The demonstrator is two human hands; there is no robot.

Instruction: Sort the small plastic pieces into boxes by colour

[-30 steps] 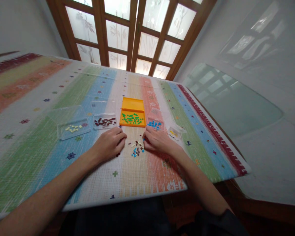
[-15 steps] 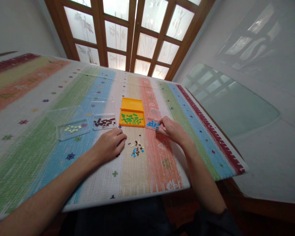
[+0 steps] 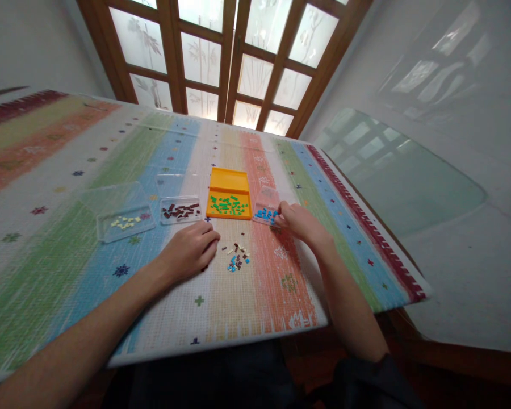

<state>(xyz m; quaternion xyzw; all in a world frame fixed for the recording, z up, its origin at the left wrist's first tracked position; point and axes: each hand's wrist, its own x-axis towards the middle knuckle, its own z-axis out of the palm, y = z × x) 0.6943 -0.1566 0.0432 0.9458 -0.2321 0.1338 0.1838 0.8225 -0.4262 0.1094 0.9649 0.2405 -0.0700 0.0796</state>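
My right hand is at the right edge of a small clear box of blue toy bricks. Its fingertips are drawn together; whatever they pinch is too small to make out. My left hand rests on the tablecloth with its fingers curled in, and nothing shows between them. Between the hands lies a loose pile of tiny bricks in blue, brown and cream. Behind it is an open yellow box with green bricks inside.
Left of the yellow box stands a clear box of dark brown bricks. Farther left is another clear box with pale yellow bricks. Their transparent lids stand open behind them. A striped cloth covers the table.
The fingers of my right hand have closed together and shifted slightly right, showing more of the blue bricks. My left hand stays in place.
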